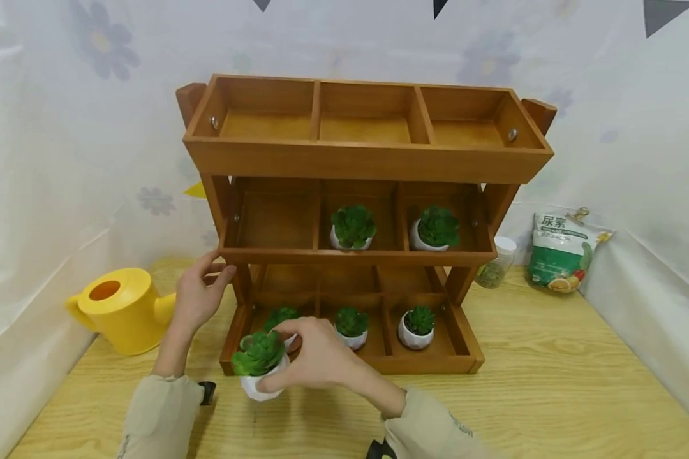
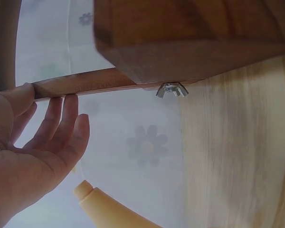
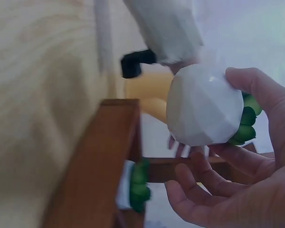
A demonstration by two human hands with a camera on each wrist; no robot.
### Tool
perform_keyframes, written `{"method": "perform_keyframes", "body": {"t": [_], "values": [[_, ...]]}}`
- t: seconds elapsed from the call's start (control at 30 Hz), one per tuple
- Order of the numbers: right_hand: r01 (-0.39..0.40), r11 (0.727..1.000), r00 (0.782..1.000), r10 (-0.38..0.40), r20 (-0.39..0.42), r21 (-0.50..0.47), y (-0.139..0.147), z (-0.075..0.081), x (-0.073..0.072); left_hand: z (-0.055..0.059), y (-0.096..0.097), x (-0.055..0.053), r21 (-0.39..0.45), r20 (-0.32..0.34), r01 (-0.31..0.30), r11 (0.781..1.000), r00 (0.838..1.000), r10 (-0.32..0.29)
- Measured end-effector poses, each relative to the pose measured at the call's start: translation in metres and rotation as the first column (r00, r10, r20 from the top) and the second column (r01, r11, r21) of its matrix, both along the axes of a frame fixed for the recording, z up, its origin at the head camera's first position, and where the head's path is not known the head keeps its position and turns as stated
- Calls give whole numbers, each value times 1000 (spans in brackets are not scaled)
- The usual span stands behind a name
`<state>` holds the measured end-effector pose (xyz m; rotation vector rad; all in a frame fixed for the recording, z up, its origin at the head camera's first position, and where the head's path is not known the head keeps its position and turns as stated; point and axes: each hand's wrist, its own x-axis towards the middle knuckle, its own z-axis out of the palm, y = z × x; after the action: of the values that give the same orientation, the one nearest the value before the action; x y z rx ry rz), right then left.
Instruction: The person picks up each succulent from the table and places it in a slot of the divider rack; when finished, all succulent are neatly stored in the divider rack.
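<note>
My right hand [image 1: 324, 357] pinches the white faceted pot of a green potted succulent [image 1: 259, 357], held up in front of the shelf's lower left corner. In the right wrist view the pot [image 3: 204, 104] is tipped sideways to the camera, thumb on one side and fingers on the other. My left hand [image 1: 200, 290] is at the left side of a brown three-tier wooden shelf [image 1: 367, 162]; in the left wrist view its thumb and fingertips grip a wooden post [image 2: 85, 83]. Behind the held plant, another potted succulent [image 1: 281, 315] stands partly hidden in the bottom left compartment.
More succulents stand in the bottom middle [image 1: 351, 322], bottom right [image 1: 418, 325], second-tier middle [image 1: 353, 226] and second-tier right [image 1: 435, 226] compartments. A yellow watering can [image 1: 127, 312] is at left. A lidded jar [image 1: 496, 262] and a clipped bag [image 1: 561, 252] stand right.
</note>
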<state>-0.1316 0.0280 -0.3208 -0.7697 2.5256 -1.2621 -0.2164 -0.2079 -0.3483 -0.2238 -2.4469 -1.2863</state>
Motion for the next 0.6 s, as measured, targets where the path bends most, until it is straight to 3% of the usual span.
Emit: {"method": "perform_keyframes", "body": {"t": [0.3, 0.6], "values": [[17, 1000, 998, -17, -59, -4, 15, 62, -15, 1, 2, -1, 6, -25, -2, 1000, 1000, 2], [31, 999, 975, -21, -222, 44, 14, 100, -24, -1, 1, 0, 16, -68, -2, 1000, 998, 3]]}}
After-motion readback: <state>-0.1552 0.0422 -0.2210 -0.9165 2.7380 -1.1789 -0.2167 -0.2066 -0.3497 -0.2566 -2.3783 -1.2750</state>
